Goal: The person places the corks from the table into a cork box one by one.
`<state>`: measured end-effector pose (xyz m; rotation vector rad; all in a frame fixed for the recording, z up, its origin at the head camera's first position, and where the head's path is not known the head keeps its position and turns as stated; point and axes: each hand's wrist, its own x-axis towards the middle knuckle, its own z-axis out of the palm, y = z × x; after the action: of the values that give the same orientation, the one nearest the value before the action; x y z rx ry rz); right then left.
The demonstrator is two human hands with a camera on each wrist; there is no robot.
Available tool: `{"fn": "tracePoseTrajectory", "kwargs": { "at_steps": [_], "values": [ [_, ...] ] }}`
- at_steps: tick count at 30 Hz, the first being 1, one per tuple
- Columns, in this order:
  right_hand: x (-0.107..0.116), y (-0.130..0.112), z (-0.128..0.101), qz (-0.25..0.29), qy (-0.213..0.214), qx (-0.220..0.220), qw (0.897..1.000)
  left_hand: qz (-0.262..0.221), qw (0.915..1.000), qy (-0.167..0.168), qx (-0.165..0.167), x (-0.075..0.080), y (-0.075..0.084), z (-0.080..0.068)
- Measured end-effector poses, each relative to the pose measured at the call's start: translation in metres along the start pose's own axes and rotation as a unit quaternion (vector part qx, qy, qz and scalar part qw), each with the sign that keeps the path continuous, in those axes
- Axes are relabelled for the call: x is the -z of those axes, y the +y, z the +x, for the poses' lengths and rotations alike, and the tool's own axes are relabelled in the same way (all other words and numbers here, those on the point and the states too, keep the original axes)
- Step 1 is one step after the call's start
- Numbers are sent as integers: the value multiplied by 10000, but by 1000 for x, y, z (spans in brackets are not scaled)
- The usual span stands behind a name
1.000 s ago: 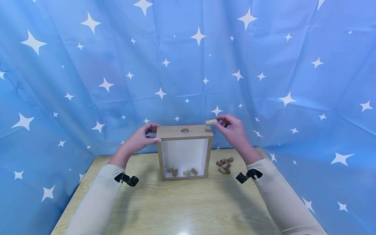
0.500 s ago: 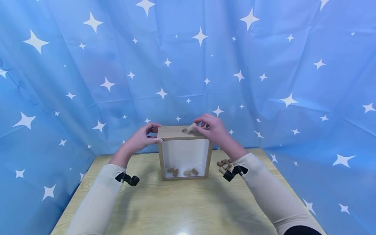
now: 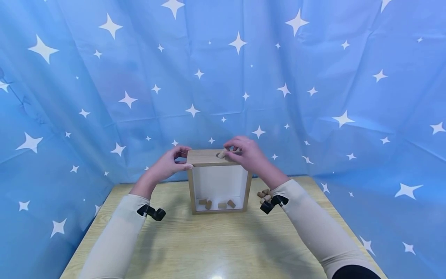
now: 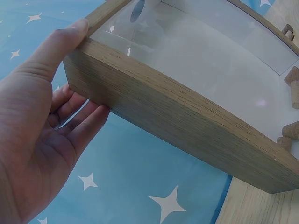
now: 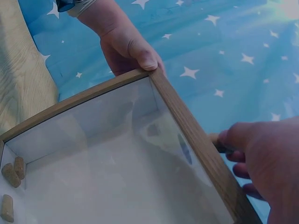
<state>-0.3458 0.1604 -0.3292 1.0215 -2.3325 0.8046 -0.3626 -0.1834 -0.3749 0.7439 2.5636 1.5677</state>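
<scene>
Right now my right hand pinches a cork at the hole atop the box, left hand gripping its corner; four corks inside, pile waiting on the worktop.

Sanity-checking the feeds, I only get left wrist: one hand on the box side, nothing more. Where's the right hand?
Observer: The right hand is over the top of the box, with a cork in its grip, tilted at the hole.
Operator: How many are inside? I only see a few at my frame's edge.
Observer: The head view shows four corks on the box floor.
Operator: Any left outside?
Observer: There's a small pile on the table to the right of the box, partly hidden behind the right wrist.
</scene>
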Motion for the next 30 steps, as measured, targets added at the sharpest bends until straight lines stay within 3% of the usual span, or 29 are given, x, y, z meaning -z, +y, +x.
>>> {"fn": "tracePoseTrajectory", "kwargs": {
  "at_steps": [16, 30],
  "values": [
    [3, 1, -5, 135, 73, -234, 9996, -33, 10000, -7, 4, 0, -1, 1],
    [26, 21, -41, 228, 739, -390, 9962, -87, 10000, -47, -16, 0, -2, 1]
  ]
}}
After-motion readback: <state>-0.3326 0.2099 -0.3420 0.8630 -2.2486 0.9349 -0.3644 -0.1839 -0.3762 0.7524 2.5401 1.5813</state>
